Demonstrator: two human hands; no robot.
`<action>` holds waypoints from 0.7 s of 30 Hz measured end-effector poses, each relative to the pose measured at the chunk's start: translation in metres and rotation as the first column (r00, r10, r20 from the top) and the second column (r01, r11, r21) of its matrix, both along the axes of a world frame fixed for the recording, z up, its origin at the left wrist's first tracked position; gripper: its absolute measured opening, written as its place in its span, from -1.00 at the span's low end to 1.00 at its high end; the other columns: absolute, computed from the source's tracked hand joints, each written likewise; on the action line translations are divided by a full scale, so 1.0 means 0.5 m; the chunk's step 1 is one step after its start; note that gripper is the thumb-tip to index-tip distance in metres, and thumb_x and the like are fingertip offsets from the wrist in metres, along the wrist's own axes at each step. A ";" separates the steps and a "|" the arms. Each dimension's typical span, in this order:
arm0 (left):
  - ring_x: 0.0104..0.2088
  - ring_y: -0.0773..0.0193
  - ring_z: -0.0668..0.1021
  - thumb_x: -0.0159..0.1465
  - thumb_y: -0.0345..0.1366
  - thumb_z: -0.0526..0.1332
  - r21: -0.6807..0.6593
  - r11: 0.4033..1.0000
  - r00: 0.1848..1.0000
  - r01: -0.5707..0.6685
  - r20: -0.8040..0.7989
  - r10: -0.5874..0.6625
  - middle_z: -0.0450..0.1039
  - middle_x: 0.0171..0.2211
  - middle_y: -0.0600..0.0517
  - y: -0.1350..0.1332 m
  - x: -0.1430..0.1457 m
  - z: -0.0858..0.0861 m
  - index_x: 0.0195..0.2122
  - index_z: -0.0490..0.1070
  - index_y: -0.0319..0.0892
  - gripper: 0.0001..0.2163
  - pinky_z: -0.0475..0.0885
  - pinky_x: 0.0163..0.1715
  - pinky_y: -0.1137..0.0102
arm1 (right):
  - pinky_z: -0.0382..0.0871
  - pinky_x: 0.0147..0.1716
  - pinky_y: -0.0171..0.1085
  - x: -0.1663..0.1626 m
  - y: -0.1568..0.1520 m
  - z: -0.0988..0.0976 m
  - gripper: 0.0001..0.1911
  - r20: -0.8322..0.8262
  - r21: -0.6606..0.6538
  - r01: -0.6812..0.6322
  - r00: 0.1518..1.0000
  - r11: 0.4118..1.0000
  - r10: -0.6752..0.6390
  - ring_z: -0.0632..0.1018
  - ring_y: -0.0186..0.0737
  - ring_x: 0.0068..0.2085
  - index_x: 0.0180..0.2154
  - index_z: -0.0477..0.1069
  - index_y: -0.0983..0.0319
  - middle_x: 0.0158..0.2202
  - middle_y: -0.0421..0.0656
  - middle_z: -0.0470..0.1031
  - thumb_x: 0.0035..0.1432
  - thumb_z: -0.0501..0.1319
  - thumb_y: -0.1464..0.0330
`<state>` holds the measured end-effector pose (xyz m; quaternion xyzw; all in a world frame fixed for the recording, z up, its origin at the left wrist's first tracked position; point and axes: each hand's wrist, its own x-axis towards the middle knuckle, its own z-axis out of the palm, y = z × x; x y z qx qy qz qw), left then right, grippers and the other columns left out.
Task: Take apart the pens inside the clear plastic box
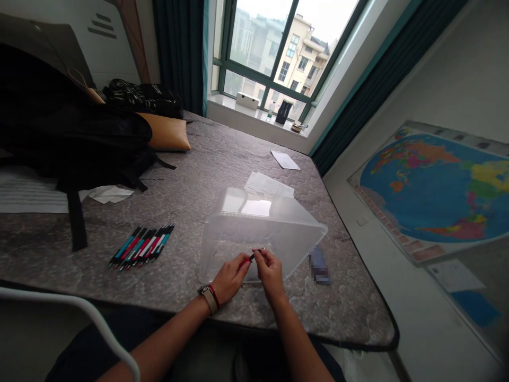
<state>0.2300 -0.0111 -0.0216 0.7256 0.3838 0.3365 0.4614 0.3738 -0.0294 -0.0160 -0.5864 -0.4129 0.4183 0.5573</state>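
Observation:
My left hand (229, 278) is closed around the red part of a red and black pen (252, 257). At the pen's black end, the fingers of my right hand (271, 269) are pinched together on it. Both hands are at the mouth of a translucent plastic bin (300, 225), which seems to lie on its side with the opening facing me. Off to the left, several pens (142, 245) with teal, red, white and black parts lie side by side in a slanted row. Small details of the held pen are covered by my fingers.
A quilted mattress (191, 180) forms the work surface. A black backpack (79, 122) and a tan pouch (169, 132) occupy its left side. Paper sheets (268, 184) lie behind the bin, and a blurred dark object (319, 265) lies to its right. A white curved tube (75, 301) crosses the lower left.

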 end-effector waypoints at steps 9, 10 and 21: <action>-0.43 0.28 0.44 0.40 -0.17 -0.05 0.004 1.000 1.000 -0.021 0.014 0.020 0.40 -0.45 0.06 0.002 0.002 -0.007 -0.28 0.36 -0.14 -0.74 0.25 -0.37 0.40 | 0.00 -0.69 -0.41 -0.001 0.014 -0.018 -0.59 -0.056 0.000 0.058 0.997 0.998 -0.058 0.24 -0.42 -0.64 -0.46 0.39 0.22 -0.67 -0.33 0.28 -0.09 0.38 0.02; -0.43 0.29 0.43 0.40 -0.17 -0.05 0.002 1.000 1.000 -0.018 0.015 0.018 0.39 -0.45 0.06 0.001 0.003 -0.007 -0.29 0.35 -0.14 -0.73 0.25 -0.37 0.40 | -0.01 -0.69 -0.41 0.000 0.015 -0.020 -0.59 -0.057 -0.001 0.056 0.997 0.998 -0.056 0.24 -0.42 -0.64 -0.47 0.38 0.22 -0.67 -0.33 0.28 -0.09 0.38 0.03; -0.65 0.43 0.14 0.37 0.02 -0.07 -0.406 0.888 0.949 0.214 0.301 -0.091 0.09 -0.63 0.21 -0.001 0.009 -0.040 -0.27 0.25 -0.16 -0.66 0.06 -0.65 0.49 | -0.17 -0.70 -0.42 0.019 0.001 0.015 -0.52 -0.328 -0.050 -0.295 0.907 0.954 0.263 0.02 -0.50 -0.68 -0.09 0.49 0.28 -0.68 -0.40 0.16 0.08 0.28 0.07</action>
